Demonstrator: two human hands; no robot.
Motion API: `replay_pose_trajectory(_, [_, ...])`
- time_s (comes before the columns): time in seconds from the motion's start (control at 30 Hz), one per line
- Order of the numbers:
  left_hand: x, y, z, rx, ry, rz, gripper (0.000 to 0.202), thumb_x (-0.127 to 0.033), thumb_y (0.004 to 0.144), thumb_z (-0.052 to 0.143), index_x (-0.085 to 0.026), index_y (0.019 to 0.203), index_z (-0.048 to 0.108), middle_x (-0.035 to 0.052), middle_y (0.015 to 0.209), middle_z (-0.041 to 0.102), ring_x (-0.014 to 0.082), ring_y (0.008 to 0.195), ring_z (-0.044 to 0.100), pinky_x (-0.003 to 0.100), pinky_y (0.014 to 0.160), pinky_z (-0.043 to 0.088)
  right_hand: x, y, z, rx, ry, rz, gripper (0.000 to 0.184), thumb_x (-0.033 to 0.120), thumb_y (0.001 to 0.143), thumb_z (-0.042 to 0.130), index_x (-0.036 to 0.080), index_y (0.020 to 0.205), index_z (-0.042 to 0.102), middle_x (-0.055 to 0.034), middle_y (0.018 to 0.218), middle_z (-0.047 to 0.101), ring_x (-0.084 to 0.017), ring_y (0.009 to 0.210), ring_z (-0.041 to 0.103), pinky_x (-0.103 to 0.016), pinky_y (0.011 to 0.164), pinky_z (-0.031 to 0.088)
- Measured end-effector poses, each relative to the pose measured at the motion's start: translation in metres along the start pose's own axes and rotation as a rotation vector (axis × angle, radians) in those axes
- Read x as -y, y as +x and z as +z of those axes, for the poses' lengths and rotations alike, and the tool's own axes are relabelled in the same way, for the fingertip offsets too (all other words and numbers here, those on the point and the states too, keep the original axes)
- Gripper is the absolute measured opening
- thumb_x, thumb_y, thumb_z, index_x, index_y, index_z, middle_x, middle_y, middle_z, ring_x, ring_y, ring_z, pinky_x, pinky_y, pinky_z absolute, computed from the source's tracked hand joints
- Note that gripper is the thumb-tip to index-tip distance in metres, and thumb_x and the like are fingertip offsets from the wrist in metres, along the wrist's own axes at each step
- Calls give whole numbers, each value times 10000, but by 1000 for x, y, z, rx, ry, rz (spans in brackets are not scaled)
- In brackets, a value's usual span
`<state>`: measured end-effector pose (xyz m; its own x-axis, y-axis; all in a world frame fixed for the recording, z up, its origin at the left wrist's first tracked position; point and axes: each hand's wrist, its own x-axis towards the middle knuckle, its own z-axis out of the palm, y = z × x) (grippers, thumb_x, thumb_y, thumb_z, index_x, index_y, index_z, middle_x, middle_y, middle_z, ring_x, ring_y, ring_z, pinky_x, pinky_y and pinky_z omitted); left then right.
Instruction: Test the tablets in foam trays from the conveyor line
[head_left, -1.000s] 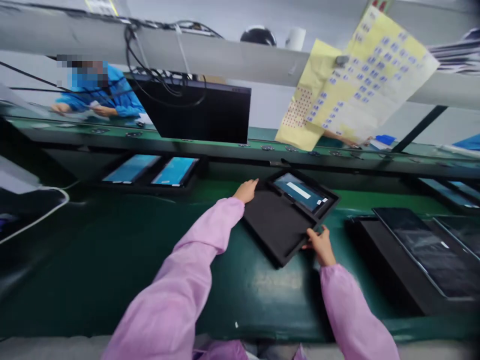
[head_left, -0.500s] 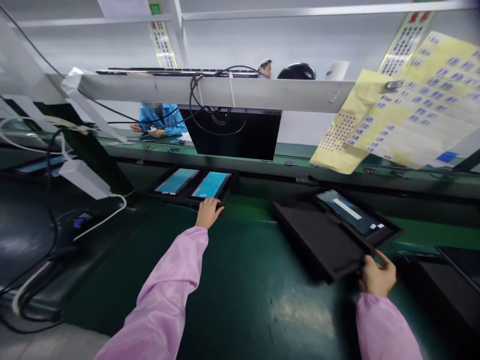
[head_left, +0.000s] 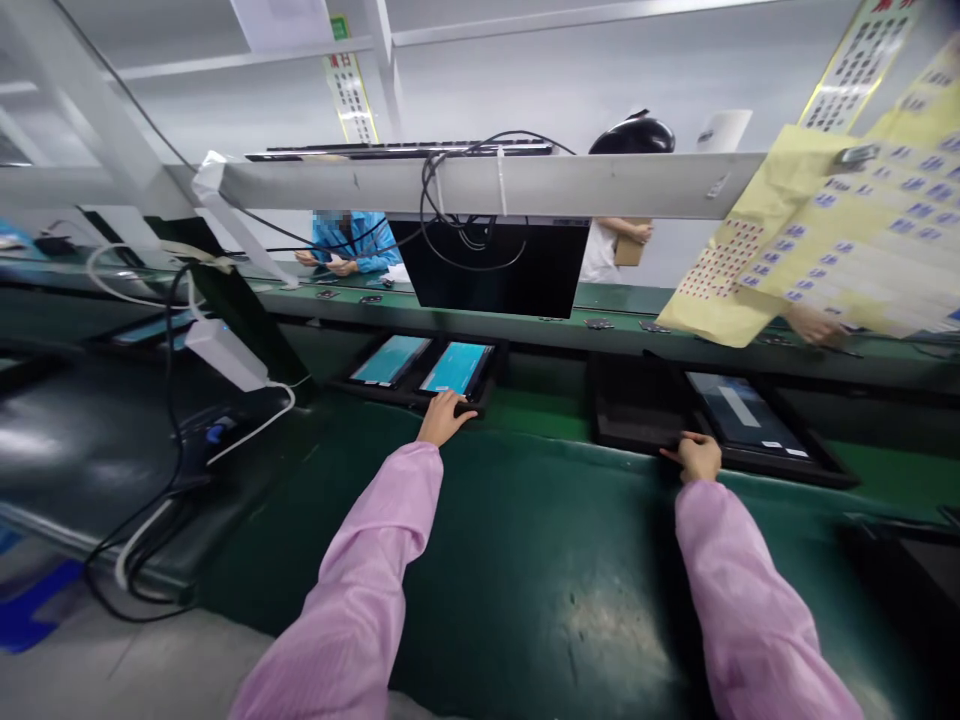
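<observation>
My left hand [head_left: 445, 417] rests on the near edge of a black foam tray [head_left: 491, 382] that holds two tablets with lit blue screens [head_left: 456, 367]. Its fingers curl over the tray's front rim. My right hand [head_left: 698, 455] grips the near edge of a second black foam tray [head_left: 637, 405], which lies flat on the green belt [head_left: 525, 520]. That tray carries one tablet [head_left: 742, 415] in its right slot, and its left slot is empty. Both my arms wear pink sleeves.
A black monitor [head_left: 499, 268] hangs under a grey rail with cables. Yellow label sheets [head_left: 832, 240] hang at the upper right. A white power adapter and cables [head_left: 221, 352] sit at the left. A person in blue [head_left: 349, 245] and others work across the line.
My left hand has settled on the front rim of the two-tablet tray. My right hand has pushed the one-tablet tray away and set it flat and square on the belt.
</observation>
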<state>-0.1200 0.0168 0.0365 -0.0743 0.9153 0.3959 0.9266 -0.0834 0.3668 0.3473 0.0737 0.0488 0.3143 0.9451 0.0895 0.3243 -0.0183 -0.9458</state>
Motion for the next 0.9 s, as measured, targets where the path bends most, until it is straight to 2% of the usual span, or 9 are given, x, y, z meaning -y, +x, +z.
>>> replay_pose_trajectory(0.13, [-12,7,-9,4,-68,-8,235,-340,792,761,-166,804,604,73,922,633,256,988,569,380,945,428,2,-17,-26,36,135,94,282,466,712,644,191,769,626,-81,772,635,-246,761,679,-368,738,584])
replay_pose_trajectory(0.3, [-40,10,-32,-18,-174,31,314,-387,750,790,-186,678,560,24,772,596,219,856,574,348,828,469,-13,-70,-53,124,169,75,507,568,484,765,192,815,687,-76,890,705,-294,905,675,-478,931,535])
replay_pose_trajectory(0.4, [-68,6,-49,-17,-238,73,338,-412,739,799,-183,666,561,7,749,579,193,801,577,315,761,470,-9,-103,-40,327,166,52,572,655,530,790,197,867,724,-84,972,726,-310,1007,662,-487,1007,491])
replay_pose_trajectory(0.5, [-112,-8,-65,32,-291,140,361,-436,714,826,-181,667,576,-10,728,573,173,770,578,287,723,457,17,-131,-4,582,328,139,601,683,647,772,218,1023,710,-86,1105,707,-291,1076,660,-468,1044,476])
replay_pose_trajectory(0.6, [-170,-39,-70,125,-351,301,372,-451,700,844,-183,678,587,-13,727,595,167,773,591,278,709,450,47,-151,24,745,559,337,694,758,681,710,258,1158,661,-77,1128,705,-283,1033,686,-484,989,518])
replay_pose_trajectory(0.67, [-209,-70,-63,158,-354,364,374,-474,715,829,-192,692,585,-6,729,611,173,761,605,291,674,455,58,-159,23,790,602,417,756,845,690,608,248,1149,674,-88,1080,720,-303,1021,686,-497,947,538])
replay_pose_trajectory(0.73, [-242,-109,-46,175,-304,406,354,-504,773,773,-208,725,585,13,725,628,195,734,625,336,637,474,56,-169,6,779,561,462,799,889,717,504,227,1119,699,-107,1055,726,-326,1054,670,-497,929,544])
replay_pose_trajectory(0.8, [-267,-150,-27,188,-269,478,335,-510,809,727,-227,715,573,39,690,637,223,701,644,384,581,499,44,-183,-19,713,494,496,792,884,755,444,233,1119,710,-105,1050,729,-331,1088,657,-494,940,537])
replay_pose_trajectory(0.9, [-284,-201,-13,317,-341,556,236,-472,820,718,-269,774,608,32,711,681,204,713,683,361,554,561,18,-216,-56,642,424,539,723,859,791,419,290,1118,723,-73,1082,728,-318,1138,640,-488,998,501])
